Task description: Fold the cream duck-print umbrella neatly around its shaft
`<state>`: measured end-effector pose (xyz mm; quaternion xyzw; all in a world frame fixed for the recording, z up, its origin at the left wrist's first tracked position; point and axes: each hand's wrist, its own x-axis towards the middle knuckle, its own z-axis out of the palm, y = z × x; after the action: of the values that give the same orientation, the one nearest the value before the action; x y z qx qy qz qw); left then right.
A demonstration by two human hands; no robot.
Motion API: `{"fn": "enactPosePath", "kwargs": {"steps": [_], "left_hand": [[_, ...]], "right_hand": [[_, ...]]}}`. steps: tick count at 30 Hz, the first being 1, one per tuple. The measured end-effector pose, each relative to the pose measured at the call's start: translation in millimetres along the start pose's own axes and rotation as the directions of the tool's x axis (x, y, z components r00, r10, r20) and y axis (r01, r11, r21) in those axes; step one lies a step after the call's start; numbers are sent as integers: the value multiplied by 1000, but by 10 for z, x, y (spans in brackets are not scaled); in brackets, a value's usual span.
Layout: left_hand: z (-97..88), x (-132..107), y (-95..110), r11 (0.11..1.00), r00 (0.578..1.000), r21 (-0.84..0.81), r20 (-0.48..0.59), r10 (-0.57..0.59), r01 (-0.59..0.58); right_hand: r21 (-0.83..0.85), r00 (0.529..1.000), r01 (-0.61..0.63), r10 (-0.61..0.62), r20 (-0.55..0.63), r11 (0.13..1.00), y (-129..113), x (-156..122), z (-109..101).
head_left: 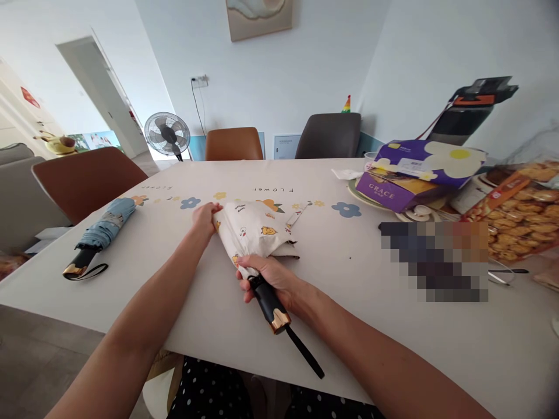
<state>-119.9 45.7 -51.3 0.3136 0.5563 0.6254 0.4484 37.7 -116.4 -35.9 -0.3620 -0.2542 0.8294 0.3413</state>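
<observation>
A white folding umbrella [251, 230] with small yellow cartoon prints lies at a slant over the table, its fabric loose and partly spread to the right. Its black handle with a gold-coloured end points toward me, and a black wrist strap hangs from it. My right hand [273, 278] is closed around the umbrella just above the handle. At the canopy's upper left edge, my left hand [206, 218] has its fingers closed on the fabric; some fingertips are hidden. A folded blue umbrella [109, 224] with a black handle rests at the table's left side.
The white table [340, 337] has printed flowers. On the right are a purple box [386, 189], a bag of cookies [519, 221], a dark bottle [465, 119] and a blurred-out patch. Chairs [234, 144] and a fan [167, 134] stand beyond.
</observation>
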Motion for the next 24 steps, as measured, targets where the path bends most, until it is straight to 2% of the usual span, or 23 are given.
{"fn": "enactPosePath", "kwargs": {"steps": [3, 4, 6, 7, 8, 9, 11, 12, 13, 14, 15, 18, 19, 21, 23, 24], "left_hand": [[-118, 93, 32, 993, 991, 61, -89, 103, -98], [-112, 63, 54, 987, 987, 88, -78, 140, -133], [-15, -96, 109, 955, 967, 148, 36, 254, -256], [67, -215, 137, 906, 920, 189, 184, 347, -380], [162, -348, 164, 848, 850, 202, 329, 412, -489], [264, -484, 185, 811, 775, 184, 468, 424, -555], [463, -713, 206, 784, 608, 133, 713, 349, -607], [551, -790, 205, 777, 528, 133, 801, 281, -616], [631, -836, 197, 774, 473, 144, 854, 217, -617], [703, -853, 186, 777, 450, 165, 878, 165, -608], [768, -843, 172, 788, 460, 193, 879, 126, -585], [926, -730, 138, 859, 556, 269, 831, 21, -435], [966, -690, 132, 874, 571, 287, 821, -13, -392], [1019, -644, 135, 864, 552, 316, 832, -53, -393], [1025, -660, 167, 815, 501, 294, 865, -6, -499], [1005, -689, 199, 779, 479, 263, 876, 53, -569]], "right_hand": [[-9, 1000, -16, 16, -7, 1000, 31, 23, -16], [-5, 1000, -21, 21, -5, 1000, 35, 28, -21], [8, 999, -34, 34, 8, 999, 37, 34, -30], [13, 999, -40, 40, 14, 999, 37, 38, -35], [15, 999, -45, 45, 18, 999, 38, 43, -40], [13, 999, -45, 45, 22, 999, 39, 49, -47], [5, 999, -38, 38, 35, 999, 44, 64, -65], [4, 998, -33, 33, 44, 999, 48, 71, -77], [5, 998, -29, 28, 55, 1000, 51, 78, -90], [8, 997, -27, 26, 66, 1000, 55, 85, -103], [9, 997, -29, 28, 74, 1000, 57, 91, -115], [3, 995, -35, 34, 95, 999, 62, 102, -141], [1, 994, -35, 35, 100, 999, 62, 104, -145], [2, 994, -39, 38, 106, 999, 60, 105, -145], [8, 993, -49, 47, 105, 999, 54, 102, -139], [12, 993, -53, 52, 102, 999, 50, 99, -136]]}}
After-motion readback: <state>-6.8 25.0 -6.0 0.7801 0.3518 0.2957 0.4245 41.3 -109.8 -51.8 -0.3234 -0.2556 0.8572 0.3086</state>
